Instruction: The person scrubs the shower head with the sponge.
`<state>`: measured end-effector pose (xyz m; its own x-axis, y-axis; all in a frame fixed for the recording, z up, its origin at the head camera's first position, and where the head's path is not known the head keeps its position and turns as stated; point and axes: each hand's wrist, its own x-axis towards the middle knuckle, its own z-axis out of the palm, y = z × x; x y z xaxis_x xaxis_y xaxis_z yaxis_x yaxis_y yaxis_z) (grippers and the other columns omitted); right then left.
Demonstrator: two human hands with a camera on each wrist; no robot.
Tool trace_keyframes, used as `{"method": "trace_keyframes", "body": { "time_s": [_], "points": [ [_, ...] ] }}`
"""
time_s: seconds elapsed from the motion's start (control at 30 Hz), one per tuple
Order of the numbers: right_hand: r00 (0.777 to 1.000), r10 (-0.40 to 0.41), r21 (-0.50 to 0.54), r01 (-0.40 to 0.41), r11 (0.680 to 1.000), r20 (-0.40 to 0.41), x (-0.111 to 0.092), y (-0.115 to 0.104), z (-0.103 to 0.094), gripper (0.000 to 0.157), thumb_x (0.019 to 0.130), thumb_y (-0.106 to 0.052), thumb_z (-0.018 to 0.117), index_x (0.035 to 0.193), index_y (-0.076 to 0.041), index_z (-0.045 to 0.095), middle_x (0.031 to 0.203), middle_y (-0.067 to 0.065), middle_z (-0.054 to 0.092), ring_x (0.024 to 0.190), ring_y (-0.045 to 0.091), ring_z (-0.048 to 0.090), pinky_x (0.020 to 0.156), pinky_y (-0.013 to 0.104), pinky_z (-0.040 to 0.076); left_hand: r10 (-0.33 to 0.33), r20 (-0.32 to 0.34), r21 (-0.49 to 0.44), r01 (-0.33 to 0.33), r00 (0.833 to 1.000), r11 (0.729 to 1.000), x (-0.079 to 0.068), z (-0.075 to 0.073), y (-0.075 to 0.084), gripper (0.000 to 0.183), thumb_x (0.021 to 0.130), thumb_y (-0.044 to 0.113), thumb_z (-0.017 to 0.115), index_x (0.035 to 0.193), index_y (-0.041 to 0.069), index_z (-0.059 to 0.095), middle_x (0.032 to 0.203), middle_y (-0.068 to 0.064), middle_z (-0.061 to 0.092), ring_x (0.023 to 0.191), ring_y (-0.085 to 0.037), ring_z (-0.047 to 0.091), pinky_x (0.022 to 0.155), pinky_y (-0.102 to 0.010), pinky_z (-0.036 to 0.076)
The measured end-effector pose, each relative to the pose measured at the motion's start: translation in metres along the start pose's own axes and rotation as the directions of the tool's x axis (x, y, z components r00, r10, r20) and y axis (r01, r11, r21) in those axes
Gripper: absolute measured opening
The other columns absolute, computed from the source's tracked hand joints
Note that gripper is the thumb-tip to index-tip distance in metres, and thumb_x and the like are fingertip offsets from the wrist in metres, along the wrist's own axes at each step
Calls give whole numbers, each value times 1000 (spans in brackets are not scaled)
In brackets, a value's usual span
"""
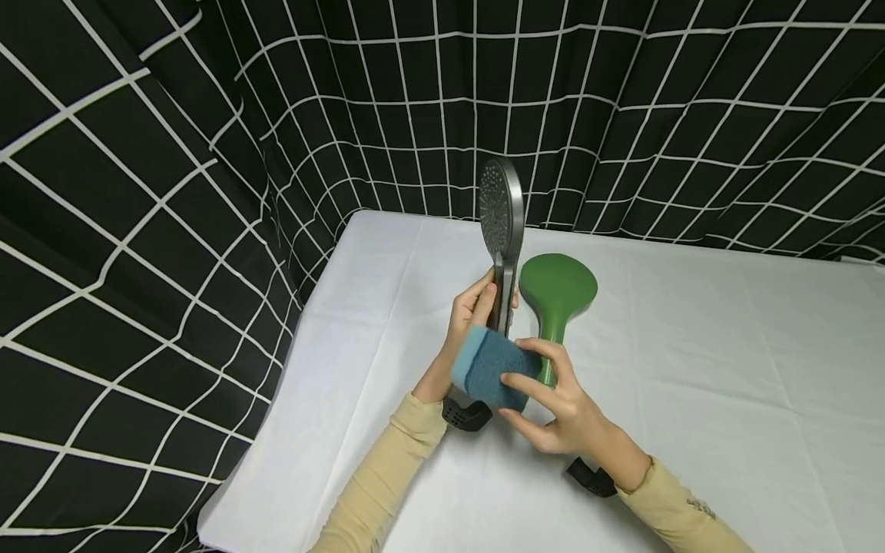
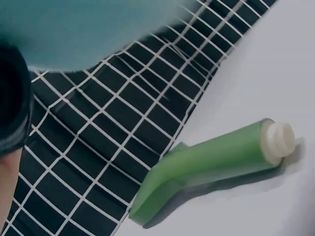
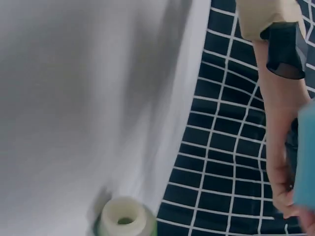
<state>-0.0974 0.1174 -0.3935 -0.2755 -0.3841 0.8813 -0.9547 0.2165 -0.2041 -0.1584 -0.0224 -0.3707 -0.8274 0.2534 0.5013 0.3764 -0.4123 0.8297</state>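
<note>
A dark grey shower head (image 1: pixel 501 211) stands upright in my left hand (image 1: pixel 466 315), which grips it by the handle. Its face with many small nozzles is turned to the left. My right hand (image 1: pixel 561 407) pinches a blue sponge (image 1: pixel 499 370) between thumb and fingers, in front of the lower end of that handle, which it covers. In the left wrist view the sponge (image 2: pixel 93 32) fills the top, blurred. A green shower head (image 1: pixel 557 286) lies on the table behind my right hand; its white threaded end (image 2: pixel 280 140) shows in the left wrist view.
The table (image 1: pixel 705 369) is covered with a white cloth. Black curtains (image 1: pixel 429 100) with a white grid hang behind it and along its left side. Each wrist wears a black camera mount, such as the left one (image 1: pixel 466 415).
</note>
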Motion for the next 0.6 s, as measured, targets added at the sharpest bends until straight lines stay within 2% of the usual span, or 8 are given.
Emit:
{"method": "trace_keyframes", "body": {
  "time_s": [0.1, 0.2, 0.23, 0.3, 0.4, 0.5, 0.57, 0.6],
  "points": [
    [984, 153, -45, -157, 987, -88, 11, -4, -1, 36, 80, -27, 63, 91, 7, 59, 103, 41, 38, 93, 45, 40, 77, 31, 38, 26, -23, 37, -26, 999, 999, -1, -1, -6, 38, 95, -5, 20, 131, -16, 24, 107, -34, 46, 89, -8, 52, 73, -20, 43],
    [940, 286, -91, -306, 948, -185, 21, -2, -1, 43, 80, -30, 63, 94, 10, 57, 104, 41, 36, 91, 46, 39, 71, 30, 37, 50, -33, 92, -47, 998, 995, -2, -1, -11, 38, 96, -5, 19, 132, -15, 21, 132, -30, 30, 116, -14, 41, 92, -26, 37],
    [924, 317, -104, -344, 933, -216, 22, 1, -1, 44, 80, -31, 63, 95, 10, 56, 105, 41, 36, 91, 45, 39, 72, 31, 36, 62, -30, 108, -59, 998, 992, -2, 0, -12, 37, 95, -6, 19, 131, -16, 21, 135, -29, 25, 124, -16, 32, 98, -29, 31],
    [894, 353, -126, -397, 909, -275, 23, 9, -1, 46, 80, -33, 64, 97, 9, 56, 108, 39, 36, 93, 43, 38, 75, 35, 35, 86, -18, 138, -83, 996, 987, -3, 2, -13, 37, 94, -8, 19, 131, -17, 21, 137, -27, 22, 128, -21, 25, 101, -33, 26],
    [863, 389, -138, -449, 883, -321, 20, 19, -1, 47, 78, -34, 66, 101, 5, 57, 112, 33, 36, 97, 39, 38, 79, 38, 33, 119, -11, 169, -116, 993, 979, -3, 4, -15, 37, 93, -11, 19, 130, -18, 21, 137, -28, 23, 128, -26, 24, 102, -37, 23],
    [859, 416, -132, -469, 873, -299, 15, 22, 0, 47, 77, -36, 66, 103, 2, 58, 115, 30, 36, 99, 36, 38, 80, 37, 33, 118, -21, 189, -112, 993, 976, -4, 4, -14, 37, 94, -10, 19, 130, -18, 22, 136, -28, 24, 127, -24, 27, 102, -35, 25],
    [870, 424, -127, -464, 877, -253, 12, 20, 1, 46, 77, -36, 65, 104, 1, 58, 115, 29, 36, 99, 36, 38, 78, 35, 35, 97, -37, 185, -88, 995, 979, -4, 3, -13, 37, 94, -8, 19, 130, -17, 21, 135, -29, 24, 125, -18, 30, 100, -32, 29],
    [879, 421, -124, -454, 882, -225, 11, 18, 1, 46, 77, -37, 65, 103, 1, 58, 115, 30, 37, 99, 36, 38, 77, 34, 36, 86, -48, 174, -77, 995, 982, -3, 2, -12, 37, 94, -8, 19, 130, -17, 22, 132, -31, 29, 120, -16, 36, 97, -30, 33]
  ]
}}
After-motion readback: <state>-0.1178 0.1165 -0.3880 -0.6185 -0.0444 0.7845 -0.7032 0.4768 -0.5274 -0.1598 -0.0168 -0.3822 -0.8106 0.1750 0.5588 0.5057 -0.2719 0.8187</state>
